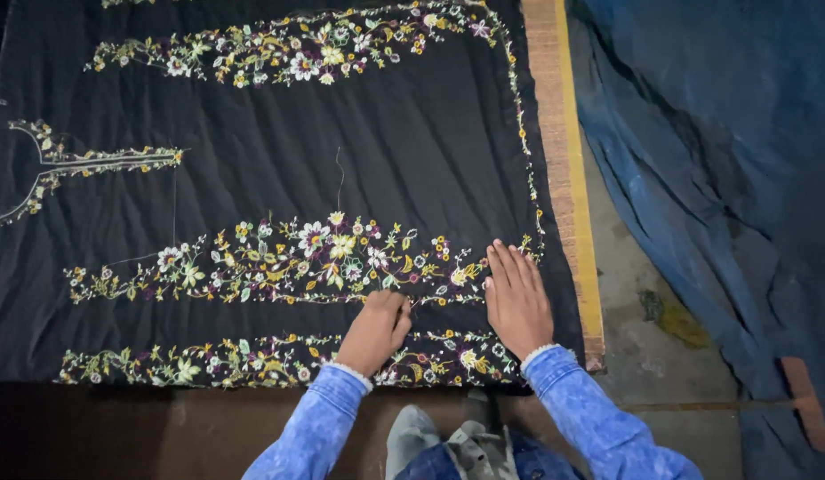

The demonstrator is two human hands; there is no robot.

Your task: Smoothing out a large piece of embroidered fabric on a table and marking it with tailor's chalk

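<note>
A black cloth (404, 151) with bands of floral embroidery (288, 253) in white, yellow, green and purple lies stretched flat in front of me. My left hand (375, 331) rests on the cloth between two flower bands, its fingers curled closed at the lower edge of the middle band; whether it pinches a needle or thread I cannot tell. My right hand (517, 300) lies flat and palm down on the cloth just to the right, fingers together and extended. A loose thread (340, 178) trails up from the middle band.
A wooden frame edge with a yellow strip (568, 178) runs along the cloth's right side. Beyond it a blue tarpaulin (715, 160) covers the floor, with bare concrete (635, 293) beside it. A neckline-shaped embroidered motif (57, 164) sits at the left.
</note>
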